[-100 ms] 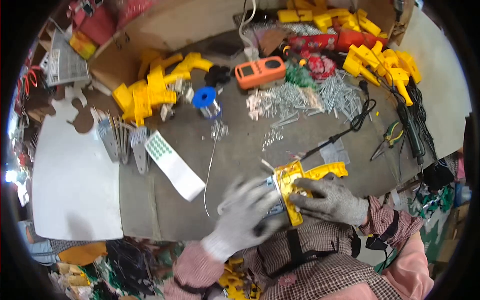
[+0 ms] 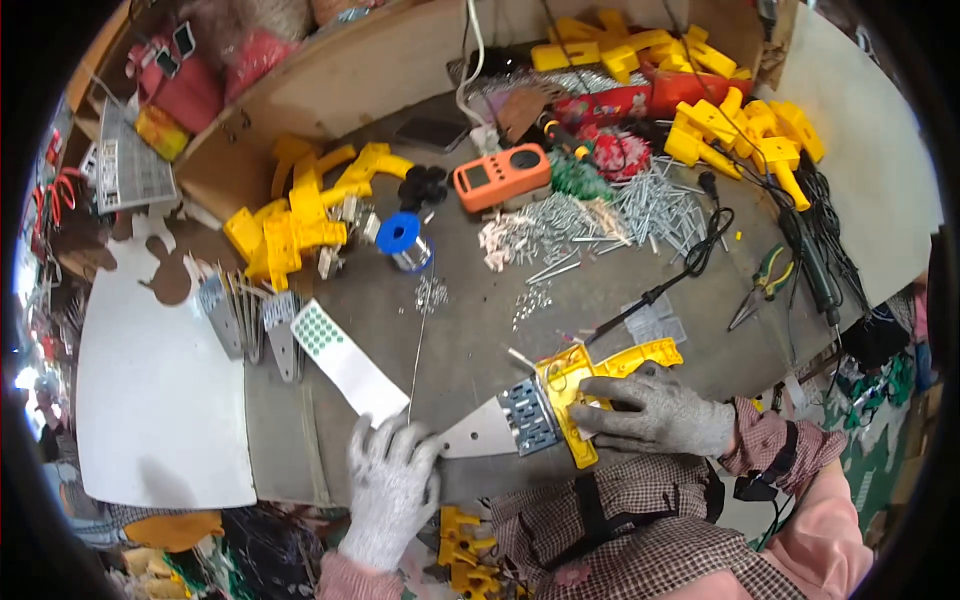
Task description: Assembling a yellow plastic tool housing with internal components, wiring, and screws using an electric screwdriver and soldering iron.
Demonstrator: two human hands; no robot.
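Observation:
A yellow plastic tool housing lies near the table's front edge, opened up with wiring showing inside. From its left side extend a slotted blue-grey metal guard and a flat, pointed metal plate. My right hand is closed over the housing's right side, its gloved fingers reaching into the shell. Further left, my gloved left hand is open, with fingers apart and nothing held. Its fingertips are at the lower end of a white strip with green round stickers; whether they touch it I cannot tell.
Behind lie a solder spool, an orange multimeter and heaped screws. Pliers and a soldering iron are at the right. Yellow housings and metal plates are at the left.
My left hand has moved away from the tool, down and left to the sticker strip, uncovering the metal plate and guard. My right hand stays on the housing. The view has shifted slightly.

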